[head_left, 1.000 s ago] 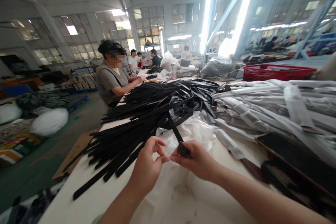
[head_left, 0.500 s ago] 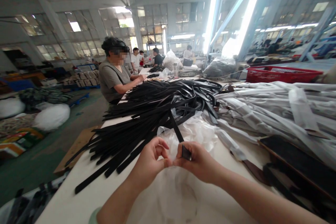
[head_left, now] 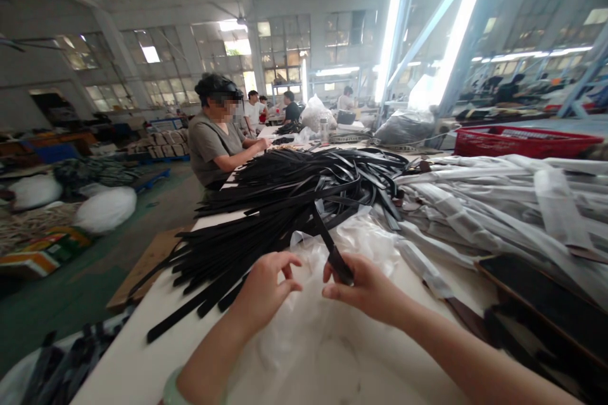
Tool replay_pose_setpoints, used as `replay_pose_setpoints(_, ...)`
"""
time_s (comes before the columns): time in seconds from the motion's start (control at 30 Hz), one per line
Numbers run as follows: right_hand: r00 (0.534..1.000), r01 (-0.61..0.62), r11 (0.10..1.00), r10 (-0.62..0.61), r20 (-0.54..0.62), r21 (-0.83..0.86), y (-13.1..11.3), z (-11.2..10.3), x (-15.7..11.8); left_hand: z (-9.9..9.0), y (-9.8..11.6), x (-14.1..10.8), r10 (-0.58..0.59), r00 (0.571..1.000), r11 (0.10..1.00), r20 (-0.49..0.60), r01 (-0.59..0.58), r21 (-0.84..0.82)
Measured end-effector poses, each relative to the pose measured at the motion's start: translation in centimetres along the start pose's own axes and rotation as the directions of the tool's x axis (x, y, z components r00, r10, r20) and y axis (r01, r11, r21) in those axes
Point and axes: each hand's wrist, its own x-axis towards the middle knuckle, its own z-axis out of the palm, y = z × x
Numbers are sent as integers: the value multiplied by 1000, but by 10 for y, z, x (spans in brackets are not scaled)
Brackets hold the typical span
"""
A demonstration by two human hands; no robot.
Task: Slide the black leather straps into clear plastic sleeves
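Note:
A black strap [head_left: 327, 237] runs from the pile down to my right hand [head_left: 363, 288], its end held between the fingers. My left hand [head_left: 270, 288] is beside it with thumb and fingers apart and nothing visible between them. Thin clear plastic bags [head_left: 363, 234] lie on the white table [head_left: 190, 364] behind and beneath the hands. Beyond them spreads a large heap of black straps [head_left: 285, 190], with loose ends fanning out toward the left table edge.
Plastic-wrapped straps [head_left: 479, 209] cover the right side. A dark flat piece [head_left: 546, 297] lies at the near right, a red basket [head_left: 527, 141] behind. Across the table's left edge a person [head_left: 216, 139] works; a strap-filled bag [head_left: 61, 361] is at lower left.
My hands have moved apart from near contact. The left hand's fingers have opened, and the strap end in my right hand now tilts down to the right. The view has shifted slightly.

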Motion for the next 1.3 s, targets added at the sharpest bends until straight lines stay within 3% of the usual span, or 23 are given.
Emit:
replay_pose_setpoints(0.07,1000,4,995,-1,25,-99,1,-2,0,-11,-6,3,10,999,995,-33,-7,95)
replay_pose_setpoints(0.13,997,39,979,-26,72,-199,1,-1,0,-21,-12,6,-3,996,999,-90,7,51)
replay_pose_setpoints(0.23,990,116,969,-94,107,-220,0,3,-3,-32,-15,7,-55,990,978,-131,27,-205)
replay_pose_setpoints(0.33,987,161,979,-161,12,-126,-4,6,-5,-35,-9,4,-89,993,899,-79,46,-435)
replay_pose_setpoints(0.43,985,144,989,-146,-97,-29,-9,9,-6,-26,0,1,-74,997,843,-7,58,-535)
replay_pose_setpoints(0.57,990,126,992,-127,-54,-21,-10,17,-6,-5,11,-1,-69,997,807,18,66,-587)
replay_pose_setpoints(0.7,991,57,998,-59,-124,-19,-1,23,-4,10,16,-2,-108,994,771,22,97,-630)
replay_pose_setpoints(0.83,994,-15,990,30,-107,138,2,20,-1,13,16,-1,-114,993,755,38,112,-646)
replay_pose_setpoints(1.0,995,-15,985,32,-97,172,-2,17,-2,18,14,-3,-70,991,743,110,125,-657)
replay_pose_setpoints(1.3,998,-25,989,34,-59,147,-4,24,-4,25,15,-3,-239,970,727,36,204,-656)
